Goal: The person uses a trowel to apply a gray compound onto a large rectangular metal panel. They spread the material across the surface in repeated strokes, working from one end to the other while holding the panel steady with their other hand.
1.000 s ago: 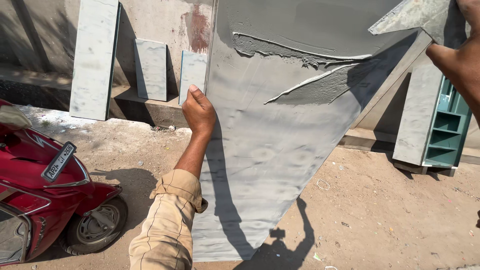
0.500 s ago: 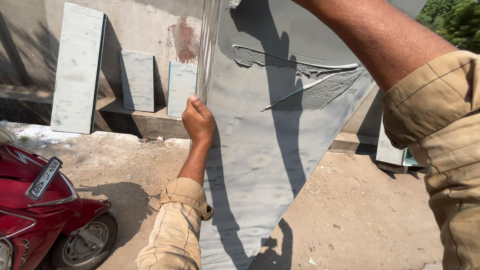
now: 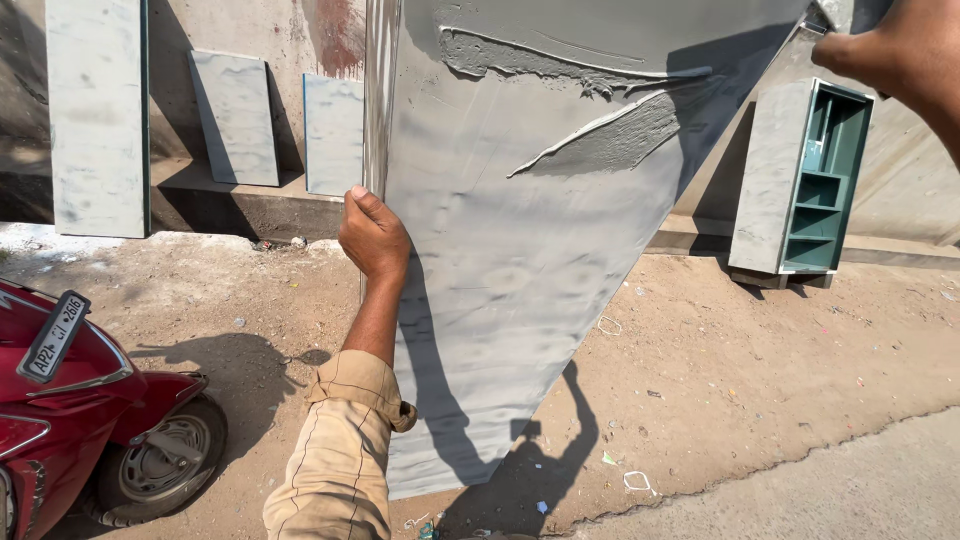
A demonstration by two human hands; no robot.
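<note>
While your left hand (image 3: 372, 235) closes its fingers on the grey slab (image 3: 520, 290) edge to steady it upright, your right hand (image 3: 885, 50) grips the trowel (image 3: 835, 15) above

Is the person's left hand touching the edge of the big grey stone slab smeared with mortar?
Touching. The head view shows the left hand wrapped around the left edge of the upright grey stone slab, fingers curled over it with no gap.
</note>
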